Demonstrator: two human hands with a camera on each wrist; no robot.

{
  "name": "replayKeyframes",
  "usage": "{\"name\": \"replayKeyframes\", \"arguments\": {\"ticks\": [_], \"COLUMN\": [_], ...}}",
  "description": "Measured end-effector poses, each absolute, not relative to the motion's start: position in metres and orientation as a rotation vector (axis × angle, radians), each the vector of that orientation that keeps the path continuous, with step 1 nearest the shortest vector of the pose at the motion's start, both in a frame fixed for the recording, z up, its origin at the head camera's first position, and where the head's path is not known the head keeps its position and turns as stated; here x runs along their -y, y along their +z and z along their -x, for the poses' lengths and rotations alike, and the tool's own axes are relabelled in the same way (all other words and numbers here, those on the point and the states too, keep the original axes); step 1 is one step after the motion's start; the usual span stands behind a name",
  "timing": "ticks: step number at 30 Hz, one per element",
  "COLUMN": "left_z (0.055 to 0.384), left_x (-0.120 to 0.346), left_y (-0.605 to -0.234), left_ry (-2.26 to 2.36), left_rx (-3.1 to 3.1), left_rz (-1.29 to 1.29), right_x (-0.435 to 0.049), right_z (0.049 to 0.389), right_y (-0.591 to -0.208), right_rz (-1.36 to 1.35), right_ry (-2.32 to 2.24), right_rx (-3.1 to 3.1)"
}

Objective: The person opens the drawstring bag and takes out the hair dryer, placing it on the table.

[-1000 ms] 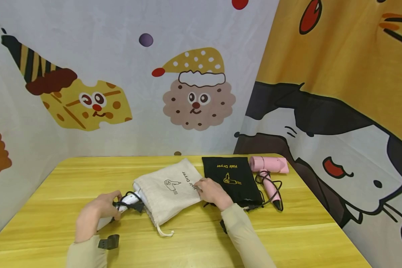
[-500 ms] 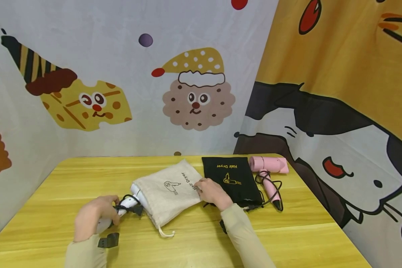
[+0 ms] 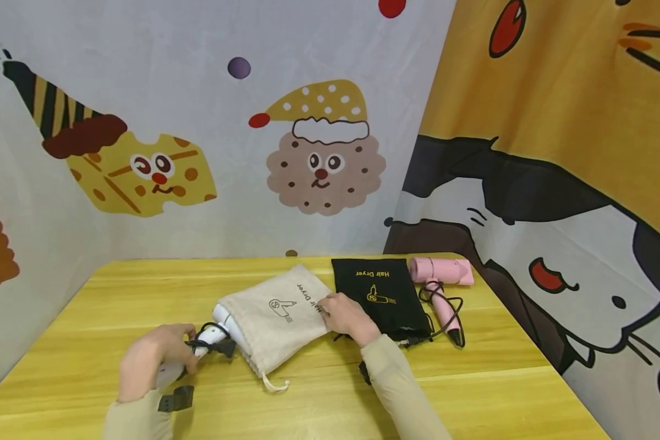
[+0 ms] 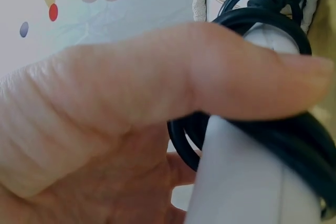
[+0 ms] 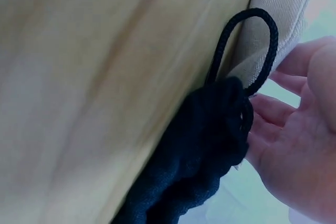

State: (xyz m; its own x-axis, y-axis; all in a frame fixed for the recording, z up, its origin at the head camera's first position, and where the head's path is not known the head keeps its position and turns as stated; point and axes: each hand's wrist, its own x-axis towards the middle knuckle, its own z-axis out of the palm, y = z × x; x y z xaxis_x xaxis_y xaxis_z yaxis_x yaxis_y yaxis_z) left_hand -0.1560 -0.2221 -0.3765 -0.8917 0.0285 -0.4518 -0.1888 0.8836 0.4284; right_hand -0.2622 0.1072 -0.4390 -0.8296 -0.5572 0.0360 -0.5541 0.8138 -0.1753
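Note:
A white hair dryer [image 3: 213, 333] lies partly inside a beige drawstring bag [image 3: 272, 330] printed "Hair Dryer"; its head end is in the bag's mouth. My left hand [image 3: 156, 354] grips the dryer's handle, around which a black cord [image 3: 202, 342] is wound. In the left wrist view the thumb lies across the white handle [image 4: 241, 177] and cord. My right hand [image 3: 345, 315] holds the beige bag's closed right end. In the right wrist view its fingers are at the beige cloth [image 5: 270, 19], beside a black bag's gathered edge [image 5: 194, 135].
A black bag [image 3: 365, 278] printed "Hair Dryer" lies flat right of the beige one. Beside it is a pink hair dryer [image 3: 442, 272] with a black cord. All rest on a yellow wooden table [image 3: 286, 415], with patterned curtains [image 3: 170, 232] behind and at the right.
My left hand has shifted slightly left and toward me with the white hair dryer, and more of the dryer shows at the bag's mouth. My right hand stays almost in place.

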Motion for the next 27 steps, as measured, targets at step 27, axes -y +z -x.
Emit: {"name": "replayKeyframes", "arguments": {"ticks": [27], "left_z": [0.168], "left_x": [0.212], "left_y": [-0.389], "left_ry": [0.703], "left_rx": [-2.672], "left_rz": [0.064], "right_x": [-0.093], "right_z": [0.266], "right_y": [-0.436], "right_rz": [0.802], "right_ry": [-0.226], "right_rx": [-2.993]}}
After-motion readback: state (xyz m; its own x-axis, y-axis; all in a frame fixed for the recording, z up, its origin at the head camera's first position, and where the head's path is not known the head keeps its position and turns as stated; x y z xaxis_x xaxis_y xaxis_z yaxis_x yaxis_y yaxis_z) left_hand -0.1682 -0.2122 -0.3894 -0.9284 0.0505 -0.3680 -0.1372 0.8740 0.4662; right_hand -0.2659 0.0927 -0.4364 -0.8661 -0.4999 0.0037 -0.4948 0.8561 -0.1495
